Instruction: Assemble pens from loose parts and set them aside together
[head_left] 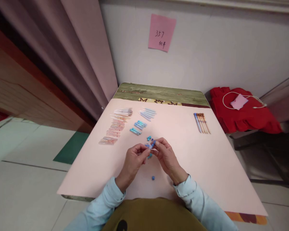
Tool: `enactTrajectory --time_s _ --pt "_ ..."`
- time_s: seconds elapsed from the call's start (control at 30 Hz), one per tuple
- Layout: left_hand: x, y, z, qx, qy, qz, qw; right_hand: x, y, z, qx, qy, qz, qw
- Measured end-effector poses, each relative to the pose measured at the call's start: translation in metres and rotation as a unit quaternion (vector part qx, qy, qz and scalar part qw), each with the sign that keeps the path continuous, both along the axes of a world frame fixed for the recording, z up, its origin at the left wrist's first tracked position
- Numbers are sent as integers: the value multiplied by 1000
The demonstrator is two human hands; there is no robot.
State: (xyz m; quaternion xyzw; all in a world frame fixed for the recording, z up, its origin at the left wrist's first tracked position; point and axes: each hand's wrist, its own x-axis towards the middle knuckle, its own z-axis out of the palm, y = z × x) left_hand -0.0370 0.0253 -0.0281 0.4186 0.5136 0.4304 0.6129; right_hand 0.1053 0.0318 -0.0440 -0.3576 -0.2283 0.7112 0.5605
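My left hand (134, 157) and my right hand (165, 154) meet over the middle of the pink table sheet (207, 154). Both pinch a small blue pen part (152, 144) between their fingertips. A few loose blue caps lie around them: one (148, 138) just beyond the fingers, one (149, 156) under them, and one (153, 177) nearer to me. Both wrists wear light blue sleeves.
Far left lie rows of orange-patterned pen barrels (113, 131), clear refills (123, 111), pale blue barrels (146, 113) and blue pieces (137, 127). Several assembled pens (202, 122) lie at the far right. A red cloth with a white cable (242, 109) sits right of the table. A pink note (161, 32) hangs on the wall.
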Motion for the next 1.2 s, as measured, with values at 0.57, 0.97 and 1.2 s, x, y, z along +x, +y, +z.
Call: enactTrajectory --time_s 0.57,0.97,1.2 --pt "23 17 3 -26 -265 78 961 22 -4 11 97 -343 0 934" --pt "29 38 14 105 -134 59 984 11 -30 -2 110 -350 24 930" --pt "24 55 25 175 -95 14 980 10 -38 1 90 -315 38 944"
